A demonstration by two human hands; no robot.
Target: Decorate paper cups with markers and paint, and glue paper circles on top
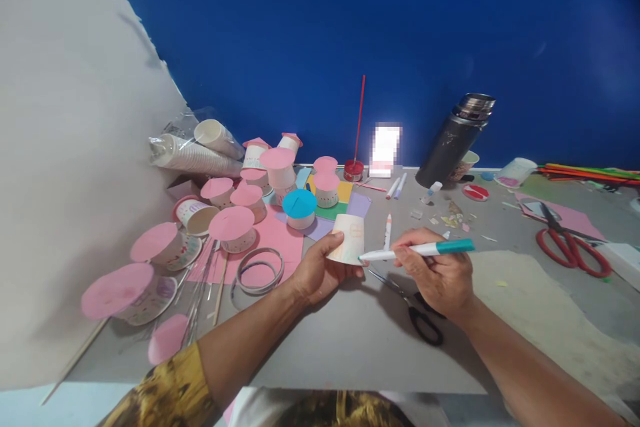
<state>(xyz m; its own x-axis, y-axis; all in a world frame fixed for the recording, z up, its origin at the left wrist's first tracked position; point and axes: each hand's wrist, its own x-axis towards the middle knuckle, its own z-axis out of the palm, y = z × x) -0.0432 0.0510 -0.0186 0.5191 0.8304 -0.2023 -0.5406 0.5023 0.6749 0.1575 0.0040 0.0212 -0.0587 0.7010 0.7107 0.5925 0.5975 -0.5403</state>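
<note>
Grey table (325,363); blue wall (280,33) behind; left grip (320,272) pinches paper cup (349,240); right grip (443,275) pinches marker (425,249).

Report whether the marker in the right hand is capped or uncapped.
Uncapped: the marker shows its bare teal tip at the cup.

- Paper cup (349,248): white, with an orange-brown window-like line drawing and faint green strokes by the rim.
- Marker (419,251): white barrel, teal tip and teal end.
- Sleeve (173,380): mottled mustard-yellow and dark brown.
- Surface (325,353): plain grey.
- Back wall (280,33): deep blue.
- Side wall (60,113): off-white.
- Round paper top (231,221) at left: plain pink, like most of its neighbours; one paper disc (300,200) is bright blue.
- Flask (445,150): dark grey body, silvery neck.
- Large scissors (563,235): red handles.
- Small scissors (405,295): silvery blades, black handles.
- Thin upright stick (360,120): red.
- Bundled strips (590,173): orange, green and red.
</note>
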